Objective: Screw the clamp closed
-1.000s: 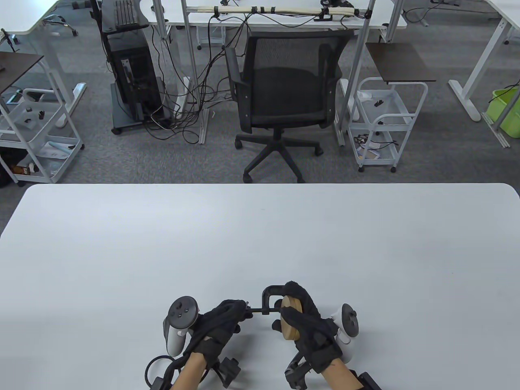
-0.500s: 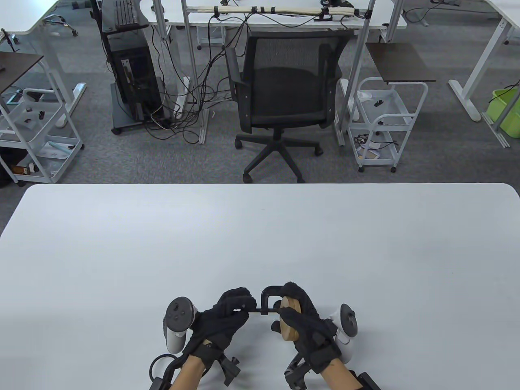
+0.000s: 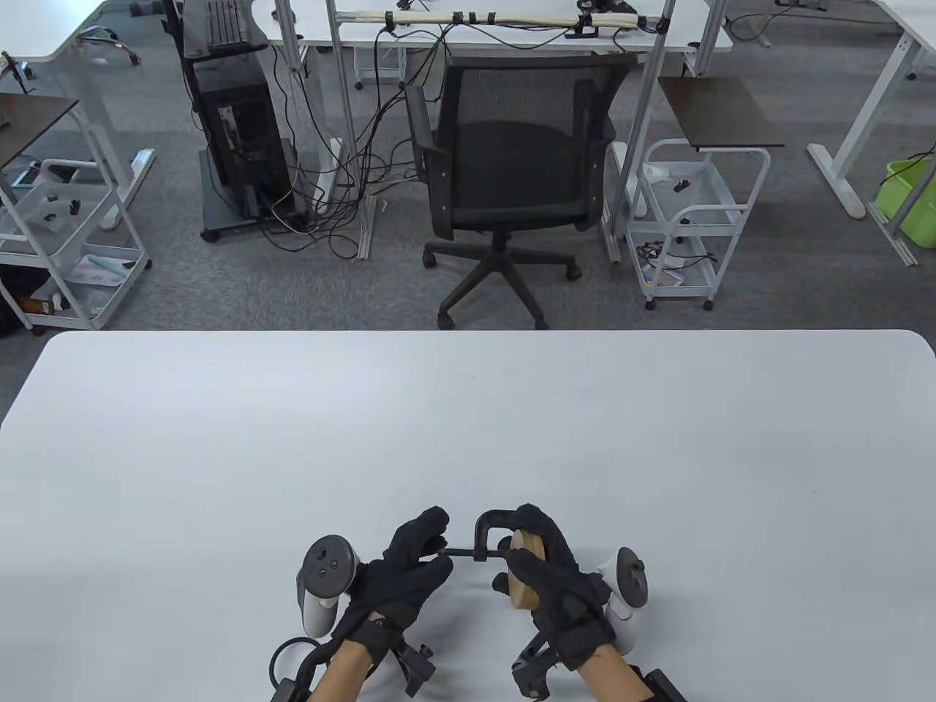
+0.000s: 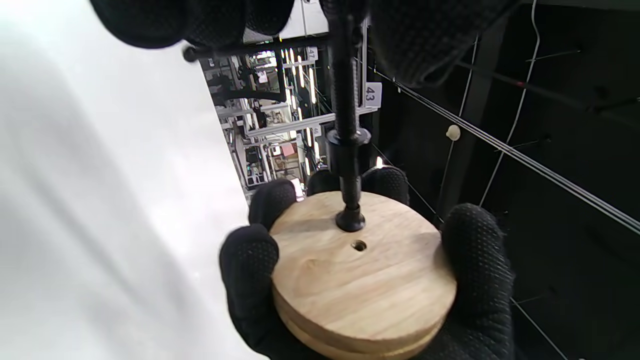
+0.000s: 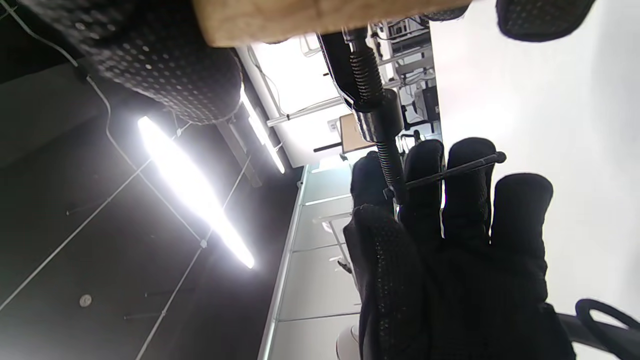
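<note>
The clamp (image 3: 488, 541) is held just above the near edge of the desk (image 3: 468, 424), between the two hands, with its screw (image 4: 346, 100) lying roughly level and running left to right in the table view. The C-shaped frame is set around a stack of wooden discs (image 3: 528, 578), which is gripped by the right hand (image 3: 559, 585): in the left wrist view the discs (image 4: 362, 270) are seen cupped by the gloved fingers (image 4: 477, 245) wrapped round the rim, so that grip is pressed onto the wood and is not free to turn anything.

The screw's long axis points from the discs straight toward the left hand (image 3: 398, 578), which is therefore the nearer one to the cross-bar handle (image 5: 452, 170) at the screw's outer end. In the right wrist view the bar is seen lying across the left hand's fingers (image 5: 470, 200), and the grip appears to be a light pinch on the bar rather than a full fist, though the contact is partly hidden by the glove.

The swivel pad (image 4: 350, 220) is already seen touching the face of the top disc, beside a small hole. The coming move is judged to be a further turn about that level axis, with little travel left before the clamp bites.
</note>
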The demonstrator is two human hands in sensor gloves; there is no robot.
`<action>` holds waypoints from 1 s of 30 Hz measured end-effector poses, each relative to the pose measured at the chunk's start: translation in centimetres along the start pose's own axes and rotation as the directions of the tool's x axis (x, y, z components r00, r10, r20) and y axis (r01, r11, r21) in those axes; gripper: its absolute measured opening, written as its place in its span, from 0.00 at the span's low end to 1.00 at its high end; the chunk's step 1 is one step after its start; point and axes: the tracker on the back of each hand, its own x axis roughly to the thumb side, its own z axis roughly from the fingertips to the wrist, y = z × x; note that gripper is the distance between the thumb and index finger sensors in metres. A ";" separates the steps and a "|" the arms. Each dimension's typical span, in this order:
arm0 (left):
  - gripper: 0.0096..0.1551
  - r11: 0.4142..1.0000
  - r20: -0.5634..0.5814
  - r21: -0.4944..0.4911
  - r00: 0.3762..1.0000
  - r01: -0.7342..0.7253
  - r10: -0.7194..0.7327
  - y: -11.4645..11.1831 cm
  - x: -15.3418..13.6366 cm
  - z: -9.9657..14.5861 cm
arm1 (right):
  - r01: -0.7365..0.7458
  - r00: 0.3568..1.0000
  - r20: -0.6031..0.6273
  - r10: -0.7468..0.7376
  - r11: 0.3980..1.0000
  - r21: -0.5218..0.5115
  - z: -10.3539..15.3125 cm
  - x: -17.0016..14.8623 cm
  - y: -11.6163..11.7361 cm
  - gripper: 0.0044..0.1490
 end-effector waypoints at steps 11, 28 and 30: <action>0.48 1.000 -0.175 0.011 0.984 -0.030 0.031 0.0 -1.3 0.3 | 0.002 1.000 0.003 -0.002 0.999 0.035 0.0 0.0 0.3 0.50; 0.25 1.000 0.059 -0.008 0.998 -0.024 0.024 0.1 0.6 -0.1 | -0.032 0.999 -0.027 0.033 0.999 0.028 0.1 -0.2 0.5 0.50; 0.24 1.000 0.063 -0.008 0.998 0.000 0.001 0.1 0.6 -0.1 | -0.033 0.999 -0.033 0.034 0.999 0.019 0.1 -0.3 0.5 0.50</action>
